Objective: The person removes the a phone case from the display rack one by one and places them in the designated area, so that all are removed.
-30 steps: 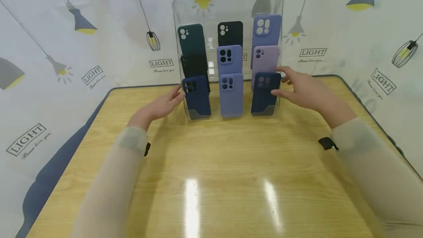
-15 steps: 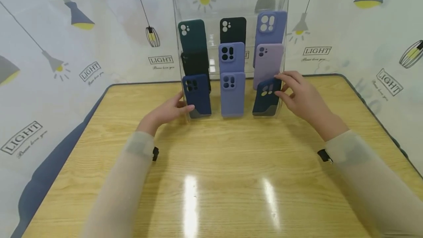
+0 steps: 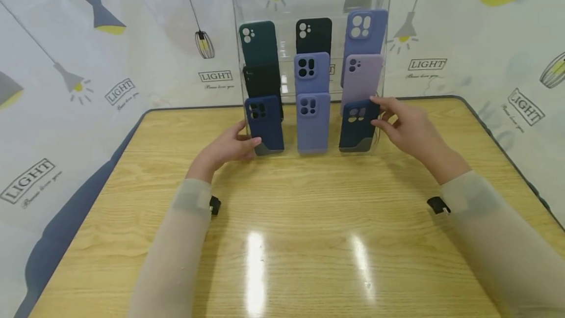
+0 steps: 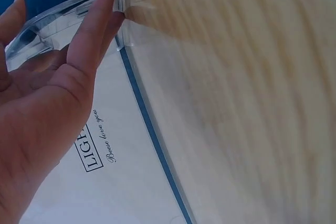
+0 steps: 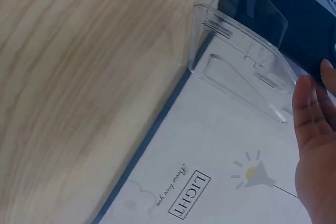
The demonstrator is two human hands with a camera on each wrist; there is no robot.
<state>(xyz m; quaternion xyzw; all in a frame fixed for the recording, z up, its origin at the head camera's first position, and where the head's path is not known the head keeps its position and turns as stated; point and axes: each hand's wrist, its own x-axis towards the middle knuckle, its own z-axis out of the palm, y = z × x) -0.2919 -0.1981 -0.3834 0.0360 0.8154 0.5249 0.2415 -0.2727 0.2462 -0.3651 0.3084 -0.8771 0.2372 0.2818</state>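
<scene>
Newly tilted navy case (image 3: 356,132), right edge pinched by right hand (image 3: 410,124), left hand (image 3: 224,146) holding clear stand (image 5: 241,59)

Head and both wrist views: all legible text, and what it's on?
"LIGHT": boxed print, repeated on the wall covering.
"love you": script beneath it, same covering; its first word is uncertain, and in the head view the script is too small to read reliably.
Phone cases and clear stand: none I can make out.

Boxed word "LIGHT" (image 3: 215,76), repeated across white backdrop (image 3: 154,38), script line beneath ending "love you" (image 4: 103,136)
</scene>
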